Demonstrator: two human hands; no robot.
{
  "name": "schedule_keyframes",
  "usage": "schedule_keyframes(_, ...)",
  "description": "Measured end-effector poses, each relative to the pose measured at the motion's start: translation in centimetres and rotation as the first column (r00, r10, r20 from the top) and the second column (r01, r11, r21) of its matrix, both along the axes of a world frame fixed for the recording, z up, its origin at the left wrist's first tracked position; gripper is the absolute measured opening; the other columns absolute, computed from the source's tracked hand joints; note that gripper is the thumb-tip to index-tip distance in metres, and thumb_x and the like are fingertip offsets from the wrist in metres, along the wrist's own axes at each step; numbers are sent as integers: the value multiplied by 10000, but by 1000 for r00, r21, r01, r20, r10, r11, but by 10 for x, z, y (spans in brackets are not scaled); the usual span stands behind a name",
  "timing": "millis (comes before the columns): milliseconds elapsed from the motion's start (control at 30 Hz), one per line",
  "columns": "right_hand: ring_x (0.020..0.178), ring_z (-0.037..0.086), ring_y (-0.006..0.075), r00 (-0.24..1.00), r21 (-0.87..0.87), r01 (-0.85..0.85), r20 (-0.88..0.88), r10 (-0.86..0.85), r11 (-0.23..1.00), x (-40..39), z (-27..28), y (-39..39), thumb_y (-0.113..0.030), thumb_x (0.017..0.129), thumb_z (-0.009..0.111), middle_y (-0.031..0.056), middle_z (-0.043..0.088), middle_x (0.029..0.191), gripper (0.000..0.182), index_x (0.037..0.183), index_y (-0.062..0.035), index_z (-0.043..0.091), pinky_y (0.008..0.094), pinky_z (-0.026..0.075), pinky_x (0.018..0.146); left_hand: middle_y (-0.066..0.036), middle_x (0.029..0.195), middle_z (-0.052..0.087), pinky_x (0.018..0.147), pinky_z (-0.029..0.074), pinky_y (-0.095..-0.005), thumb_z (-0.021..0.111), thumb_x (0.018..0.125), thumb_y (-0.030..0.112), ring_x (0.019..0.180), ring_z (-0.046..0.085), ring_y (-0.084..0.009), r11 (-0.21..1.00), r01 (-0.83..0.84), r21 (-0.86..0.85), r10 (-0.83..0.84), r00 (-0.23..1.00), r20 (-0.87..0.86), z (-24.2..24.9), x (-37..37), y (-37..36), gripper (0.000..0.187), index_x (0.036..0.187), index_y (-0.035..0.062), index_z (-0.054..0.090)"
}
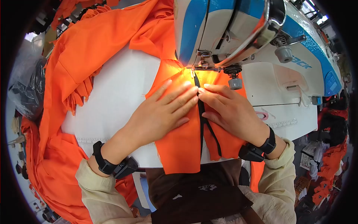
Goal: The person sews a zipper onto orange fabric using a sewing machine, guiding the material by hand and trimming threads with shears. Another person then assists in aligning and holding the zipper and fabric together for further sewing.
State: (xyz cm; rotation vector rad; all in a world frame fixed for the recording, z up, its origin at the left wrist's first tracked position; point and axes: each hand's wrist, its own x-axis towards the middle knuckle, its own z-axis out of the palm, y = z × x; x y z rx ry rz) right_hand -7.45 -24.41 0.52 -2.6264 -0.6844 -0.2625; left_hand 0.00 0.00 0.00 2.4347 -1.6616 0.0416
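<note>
My left hand (164, 110) lies flat with its fingers apart on an orange fabric piece (181, 149). Its fingertips reach the edge of a narrow black strip (201, 127), perhaps a zipper or tape. On the other side of the strip, my right hand (229, 106) rests on the orange fabric, fingers slightly bent and thumb apart. Its fingertips touch the strip's edge close to the left fingertips. The strip runs up beneath the presser foot (193, 72) of the white and blue sewing machine (238, 33). The lower end of the strip splits in two.
A large heap of orange fabric (78, 71) lies along the left side of the white table (119, 86) and hangs over its edge. Right of the fabric are a pink-handled tool (262, 115) and a printed ruler scale (283, 123). Black bands circle both wrists.
</note>
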Motion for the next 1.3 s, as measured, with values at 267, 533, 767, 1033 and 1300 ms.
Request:
schedule_keyframes(267,1174,603,239,1000,-19,-18,22,18,1000,1,-1,1,-230,865,752,23,657,1241,450,1270,-89,616,356,550,937,-103,1405,608,1155,408,-457,667,930,149,1348,546,-254,1000,29,-7,-27,990,138,6,-13,6,385,1292,24,640)
schedule_keyframes(533,1228,575,232,995,-118,-61,73,70,991,2,2,2,-217,896,720,39,634,1256,352,1224,-95,685,358,520,992,-121,1342,619,1085,466,-443,712,884,117,1274,574,-298,986,61,-153,-67,997,-38,5,3,6,426,1290,19,625)
schedule_keyframes(767,1230,569,230,995,-116,-60,74,69,991,1,3,2,-209,893,726,37,631,1253,335,1209,-103,696,358,531,978,-109,1367,547,998,502,-417,732,870,133,1179,590,-330,949,-41,-311,16,997,-82,-7,9,-14,516,1348,24,570)
schedule_keyframes(1033,1220,574,245,995,-99,-62,73,70,993,2,2,3,-194,881,739,39,639,1236,344,1209,-101,698,359,541,962,-117,1354,559,988,502,-392,724,882,189,1179,585,-313,971,-85,-225,73,996,-59,-9,5,-11,532,1359,10,568)
schedule_keyframes(1300,1215,579,251,995,-100,-63,71,70,993,2,3,3,-192,870,749,40,643,1226,349,1203,-98,703,363,548,945,-117,1343,569,993,498,-397,714,892,213,1181,584,-303,964,-96,-248,92,995,-28,-12,5,-12,530,1360,7,573)
